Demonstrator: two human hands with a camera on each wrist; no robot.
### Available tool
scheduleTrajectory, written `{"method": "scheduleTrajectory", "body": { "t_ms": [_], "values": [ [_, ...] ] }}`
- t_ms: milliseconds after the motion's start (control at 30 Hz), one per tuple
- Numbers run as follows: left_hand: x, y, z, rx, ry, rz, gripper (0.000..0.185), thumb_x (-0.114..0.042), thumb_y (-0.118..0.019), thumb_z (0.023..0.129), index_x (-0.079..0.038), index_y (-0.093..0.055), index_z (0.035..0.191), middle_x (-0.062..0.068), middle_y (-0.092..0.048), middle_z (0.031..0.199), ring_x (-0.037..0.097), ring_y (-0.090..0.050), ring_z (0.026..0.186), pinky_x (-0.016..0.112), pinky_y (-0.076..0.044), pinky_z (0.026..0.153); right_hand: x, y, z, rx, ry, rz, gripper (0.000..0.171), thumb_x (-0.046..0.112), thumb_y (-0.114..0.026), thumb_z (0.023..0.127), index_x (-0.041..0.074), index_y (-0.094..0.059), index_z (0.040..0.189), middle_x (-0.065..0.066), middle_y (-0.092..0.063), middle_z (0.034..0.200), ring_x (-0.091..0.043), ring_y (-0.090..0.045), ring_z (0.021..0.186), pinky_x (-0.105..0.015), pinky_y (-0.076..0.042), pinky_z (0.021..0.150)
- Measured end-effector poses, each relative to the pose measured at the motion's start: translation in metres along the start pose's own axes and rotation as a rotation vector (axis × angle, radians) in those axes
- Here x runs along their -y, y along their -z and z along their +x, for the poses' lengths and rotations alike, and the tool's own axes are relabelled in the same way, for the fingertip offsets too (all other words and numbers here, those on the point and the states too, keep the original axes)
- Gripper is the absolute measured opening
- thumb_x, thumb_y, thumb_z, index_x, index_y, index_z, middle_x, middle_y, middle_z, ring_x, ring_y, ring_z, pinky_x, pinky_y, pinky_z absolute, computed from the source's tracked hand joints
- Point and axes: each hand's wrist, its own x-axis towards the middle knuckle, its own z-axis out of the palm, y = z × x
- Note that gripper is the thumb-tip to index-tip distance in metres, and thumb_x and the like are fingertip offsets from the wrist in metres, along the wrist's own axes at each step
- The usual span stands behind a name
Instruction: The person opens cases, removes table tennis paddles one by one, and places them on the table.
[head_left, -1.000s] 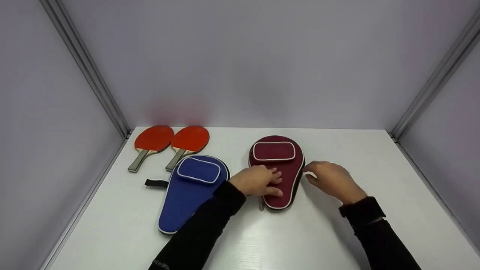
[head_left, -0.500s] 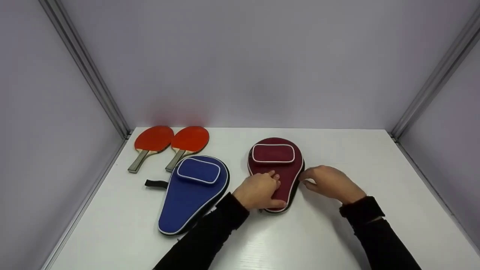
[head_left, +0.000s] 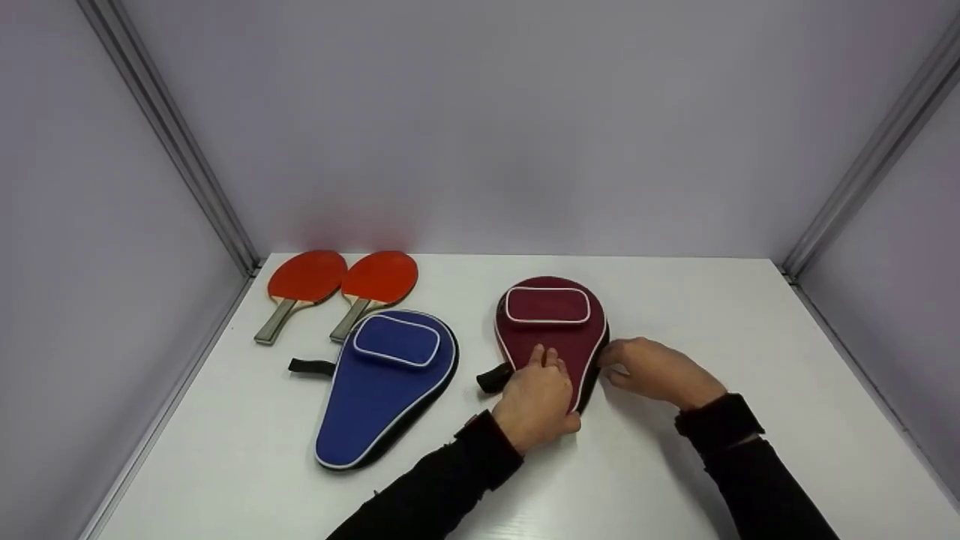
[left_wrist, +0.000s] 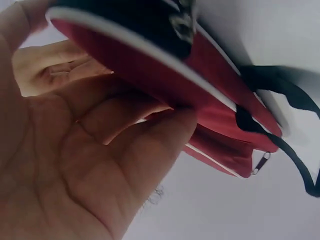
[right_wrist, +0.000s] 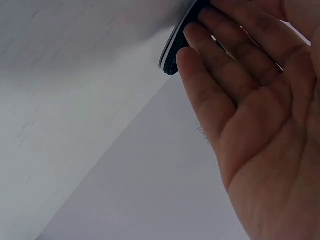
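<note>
A maroon table tennis bat case (head_left: 551, 337) with white piping lies flat at mid-table, its rounded pocket end away from me. My left hand (head_left: 536, 401) rests on its narrow end, fingers extended over the fabric. In the left wrist view a metal zipper pull (left_wrist: 182, 25) shows at that end, near the left palm (left_wrist: 65, 165). Along the case's right side, my right hand (head_left: 656, 371) touches the black edge. The right wrist view shows those fingers (right_wrist: 210, 60) fairly straight against the edge; the thumb is mostly out of sight there.
To the left lies a blue bat case (head_left: 386, 390) with a black strap (head_left: 311, 367). Behind it are two red bats (head_left: 307, 277), one handle partly covered by the blue case. The maroon case's black strap (head_left: 493, 378) sticks out leftward. Grey walls (head_left: 480, 135) enclose the white table.
My left hand has slid toward the narrow end of the maroon case, uncovering its strap. My right hand has moved slightly nearer me along the right edge. The case shifted a little toward me.
</note>
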Motion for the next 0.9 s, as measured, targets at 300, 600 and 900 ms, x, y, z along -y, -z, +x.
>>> {"method": "scheduleTrajectory", "body": {
  "t_ms": [300, 600, 900],
  "values": [
    [-0.006, -0.002, 0.002, -0.177, -0.019, -0.016, 0.07, -0.044, -0.072, 0.105, -0.004, -0.069, 0.163, 0.009, -0.072, 0.167, 0.02, -0.07, 0.156, 0.029, -0.06, 0.126, -0.022, -0.014, 0.0, -0.04, 0.039, 0.083, 0.022, 0.003, -0.068, 0.106, 0.012, -0.087, 0.108, 0.004, -0.08, 0.096, -0.006, -0.065, 0.085, -0.034, -0.062, 0.078],
    [0.006, 0.014, 0.0, -0.281, -0.019, 0.031, 0.069, -0.04, -0.066, 0.11, -0.009, -0.061, 0.171, 0.007, -0.061, 0.179, 0.02, -0.06, 0.167, 0.034, -0.052, 0.136, -0.005, -0.003, 0.001, 0.009, -0.041, 0.044, 0.025, -0.001, -0.072, 0.107, 0.004, -0.089, 0.125, -0.01, -0.089, 0.121, -0.031, -0.086, 0.111, -0.052, -0.071, 0.098],
    [0.036, 0.032, -0.003, -0.276, 0.037, -0.016, 0.078, -0.044, -0.072, 0.108, -0.008, -0.055, 0.175, 0.008, -0.054, 0.184, 0.022, -0.054, 0.172, 0.037, -0.048, 0.14, -0.006, -0.003, 0.0, 0.014, -0.049, 0.062, 0.029, -0.004, -0.072, 0.104, 0.001, -0.089, 0.127, -0.015, -0.089, 0.125, -0.036, -0.086, 0.116, -0.054, -0.072, 0.099]
  ]
}}
